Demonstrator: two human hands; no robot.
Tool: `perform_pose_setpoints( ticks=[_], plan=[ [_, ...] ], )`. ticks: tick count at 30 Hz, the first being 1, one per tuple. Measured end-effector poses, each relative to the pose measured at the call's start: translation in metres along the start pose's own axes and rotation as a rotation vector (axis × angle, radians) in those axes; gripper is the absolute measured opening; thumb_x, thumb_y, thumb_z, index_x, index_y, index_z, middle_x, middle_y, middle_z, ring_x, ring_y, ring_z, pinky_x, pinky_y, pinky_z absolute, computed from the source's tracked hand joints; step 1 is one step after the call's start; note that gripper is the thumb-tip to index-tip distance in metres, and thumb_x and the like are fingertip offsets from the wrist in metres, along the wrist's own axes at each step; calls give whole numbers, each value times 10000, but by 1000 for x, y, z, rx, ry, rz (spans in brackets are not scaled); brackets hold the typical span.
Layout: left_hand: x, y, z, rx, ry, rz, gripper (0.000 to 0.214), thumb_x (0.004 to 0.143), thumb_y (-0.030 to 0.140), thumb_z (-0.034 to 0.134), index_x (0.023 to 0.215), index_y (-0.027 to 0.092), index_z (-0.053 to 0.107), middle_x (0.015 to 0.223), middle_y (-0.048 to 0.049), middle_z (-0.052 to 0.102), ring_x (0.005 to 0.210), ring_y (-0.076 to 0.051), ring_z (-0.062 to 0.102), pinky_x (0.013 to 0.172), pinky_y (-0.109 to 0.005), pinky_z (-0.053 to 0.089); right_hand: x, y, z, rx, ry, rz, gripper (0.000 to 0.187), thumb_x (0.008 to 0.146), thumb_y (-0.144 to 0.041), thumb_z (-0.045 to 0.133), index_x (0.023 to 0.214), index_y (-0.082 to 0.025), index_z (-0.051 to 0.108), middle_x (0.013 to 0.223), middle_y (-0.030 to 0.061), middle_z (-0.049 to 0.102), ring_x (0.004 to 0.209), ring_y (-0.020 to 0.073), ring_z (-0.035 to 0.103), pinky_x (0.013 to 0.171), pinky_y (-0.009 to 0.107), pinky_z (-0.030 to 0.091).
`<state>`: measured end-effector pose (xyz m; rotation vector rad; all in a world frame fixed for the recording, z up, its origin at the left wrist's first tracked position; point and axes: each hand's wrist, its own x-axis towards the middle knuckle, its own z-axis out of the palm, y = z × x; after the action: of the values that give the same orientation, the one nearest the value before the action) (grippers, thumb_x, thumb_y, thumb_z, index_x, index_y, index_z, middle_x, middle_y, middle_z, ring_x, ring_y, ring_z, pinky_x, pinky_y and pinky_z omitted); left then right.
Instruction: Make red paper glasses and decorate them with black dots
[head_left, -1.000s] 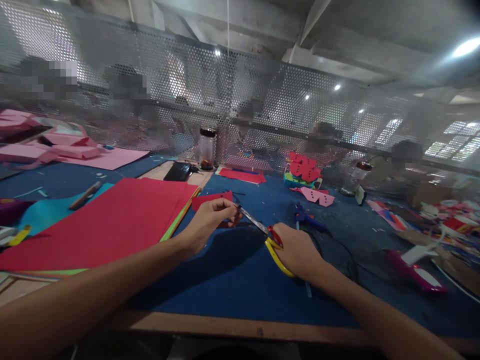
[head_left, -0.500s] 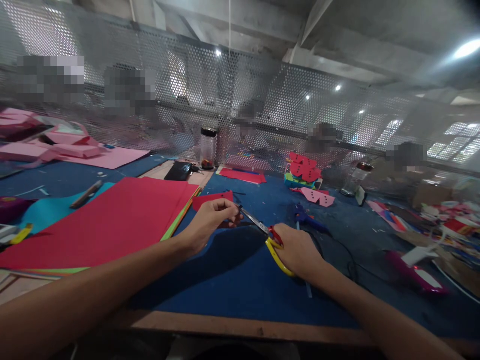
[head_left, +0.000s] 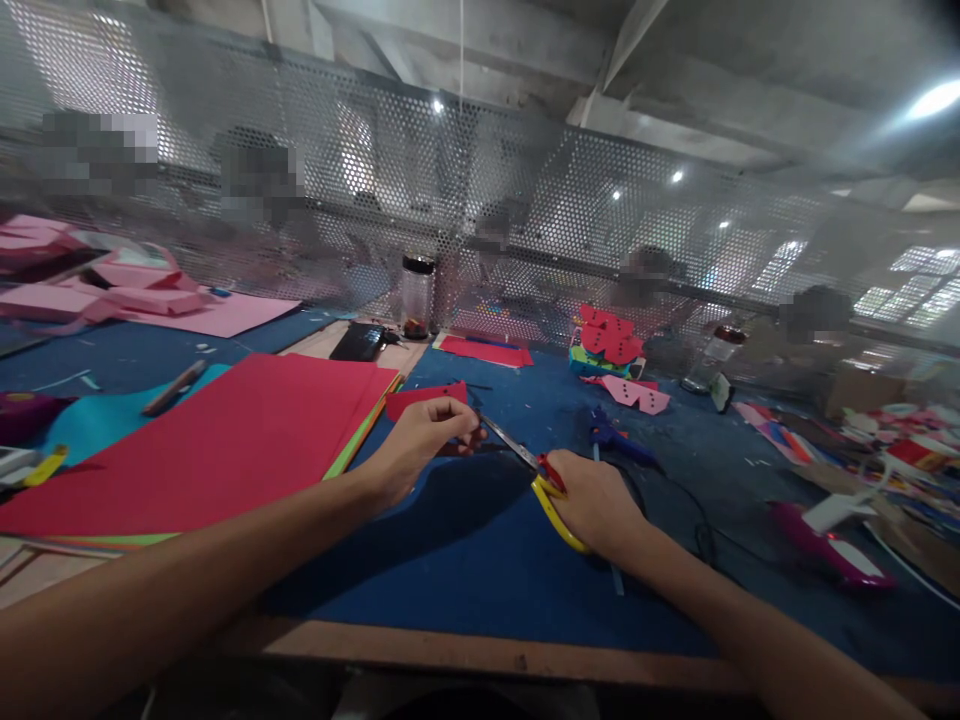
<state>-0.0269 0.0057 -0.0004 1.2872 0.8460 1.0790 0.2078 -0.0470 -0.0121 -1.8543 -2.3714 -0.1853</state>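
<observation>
My right hand [head_left: 596, 500] is closed around the yellow and red handles of a pair of scissors [head_left: 517, 448]. Their blades point up and left, almost together, with the tips at the fingers of my left hand [head_left: 439, 430]. Those fingers are pinched; whatever they hold is small, dark and too hidden to name. Just behind the left hand lies a folded red paper piece [head_left: 420, 397] with black dots. A blue glue gun [head_left: 619, 437] rests on the mat beyond my right hand, its cord trailing right.
Red sheets [head_left: 225, 430] over other colours lie at left, beside a knife [head_left: 174, 388]. At the back stand a jar [head_left: 417, 297] and dotted red paper pieces [head_left: 611, 337]. A purple glue gun [head_left: 829, 545] lies right, near paper scraps [head_left: 900, 440]. Perforated metal screens [head_left: 525, 220] close the back.
The scissor tips have shifted very slightly right and down, and the blades look closer together. Both hands stay almost where they were.
</observation>
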Motion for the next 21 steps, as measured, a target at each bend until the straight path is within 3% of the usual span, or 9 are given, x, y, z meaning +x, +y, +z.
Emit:
perform_pose_setpoints(
  ticks=[6, 11, 17, 21],
  plan=[
    [2, -3, -4, 10, -34, -1, 151, 777, 312, 693, 752, 169, 648, 826, -43, 687, 768, -155, 630, 719, -289, 508, 3, 3, 4, 46, -5, -20, 156, 921, -337, 517, 882, -204, 588, 870, 29, 695, 767, 171, 639, 607, 268, 266],
    [10, -2, -3, 169, -3, 34, 184, 761, 334, 704, 771, 155, 665, 762, -40, 674, 760, -160, 634, 708, -278, 515, 9, 13, 4, 66, 60, 7, 164, 932, -327, 492, 868, -202, 577, 895, 32, 694, 796, 173, 640, 619, 272, 267],
    [48, -16, -11, 463, -9, 99, 215, 766, 309, 641, 882, 133, 679, 840, -90, 741, 747, -170, 683, 674, -277, 543, 15, 23, 1, 64, 106, 39, 194, 936, -358, 477, 881, -203, 581, 897, 42, 700, 803, 184, 651, 608, 281, 269],
    [78, -26, -15, 817, -42, 282, 254, 814, 266, 524, 956, 150, 700, 891, -83, 763, 753, -174, 705, 691, -280, 550, 16, 22, 2, 75, 113, 51, 224, 930, -397, 487, 903, -202, 594, 893, 52, 707, 806, 197, 661, 585, 280, 262]
  ],
)
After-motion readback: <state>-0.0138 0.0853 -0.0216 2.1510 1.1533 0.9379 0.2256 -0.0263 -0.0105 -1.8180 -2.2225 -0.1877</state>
